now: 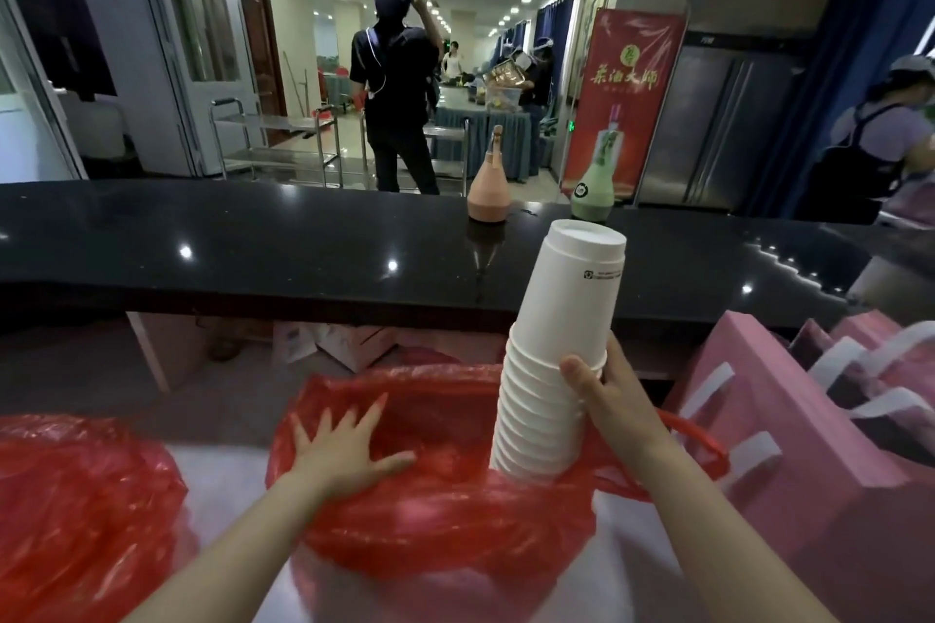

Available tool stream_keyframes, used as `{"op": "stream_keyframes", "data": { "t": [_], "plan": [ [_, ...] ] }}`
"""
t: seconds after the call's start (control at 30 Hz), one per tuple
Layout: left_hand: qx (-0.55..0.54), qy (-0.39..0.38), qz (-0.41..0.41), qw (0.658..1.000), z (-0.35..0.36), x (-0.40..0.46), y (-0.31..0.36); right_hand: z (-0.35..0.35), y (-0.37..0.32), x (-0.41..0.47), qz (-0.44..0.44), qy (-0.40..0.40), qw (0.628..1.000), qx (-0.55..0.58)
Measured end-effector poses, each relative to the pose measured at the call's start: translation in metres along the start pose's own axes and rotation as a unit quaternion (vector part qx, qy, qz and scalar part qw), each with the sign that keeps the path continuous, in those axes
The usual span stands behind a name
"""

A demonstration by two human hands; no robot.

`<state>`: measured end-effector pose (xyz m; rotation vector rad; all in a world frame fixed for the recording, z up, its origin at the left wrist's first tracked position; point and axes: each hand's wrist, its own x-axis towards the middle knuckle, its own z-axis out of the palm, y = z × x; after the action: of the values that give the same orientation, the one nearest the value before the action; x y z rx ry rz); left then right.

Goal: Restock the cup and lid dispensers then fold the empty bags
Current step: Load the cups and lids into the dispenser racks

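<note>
Right hand (604,392) grips stack of white paper cups (561,359), upside down, base just clear of red plastic bag (445,486). Left hand (344,450) flat, fingers spread, pressing the bag. Advice: hold bag down, lift stack straight.

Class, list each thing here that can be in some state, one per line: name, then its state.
Cup stack: nested upside down, lifted from bag.
Right hand: grips the stack.
Left hand: flat, pressing the middle red bag.
Middle red bag: open, crumpled.
Left red bag: crumpled.
Pink paper bags: upright.
</note>
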<state>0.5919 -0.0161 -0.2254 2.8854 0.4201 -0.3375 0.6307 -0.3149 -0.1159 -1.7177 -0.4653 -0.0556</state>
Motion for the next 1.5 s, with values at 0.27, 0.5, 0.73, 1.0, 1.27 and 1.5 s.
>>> {"op": "stream_keyframes", "data": {
  "t": [0.27,0.5,0.73,1.0,1.27,1.5],
  "plan": [
    [0.066,0.004,0.11,0.992,0.025,-0.016,0.03,0.0,0.008,0.0,0.019,-0.021,0.999,0.031],
    [-0.363,0.16,0.282,0.874,-0.045,-0.066,0.098,0.002,0.007,-0.009,0.007,-0.063,0.996,-0.06],
    [-0.499,0.116,0.307,0.802,-0.046,-0.074,0.151,-0.011,0.049,-0.027,-0.075,-0.027,0.969,-0.232],
    [-0.505,0.15,0.243,0.814,-0.035,-0.069,0.154,0.002,0.13,-0.055,0.005,-0.14,0.962,-0.234],
    [-0.507,0.186,0.211,0.815,-0.035,-0.064,0.149,-0.013,0.185,-0.067,0.078,-0.243,0.862,-0.438],
    [-0.593,0.222,0.176,0.753,-0.057,-0.059,0.141,-0.022,0.168,-0.054,0.084,-0.21,0.877,-0.424]
  ]
}}
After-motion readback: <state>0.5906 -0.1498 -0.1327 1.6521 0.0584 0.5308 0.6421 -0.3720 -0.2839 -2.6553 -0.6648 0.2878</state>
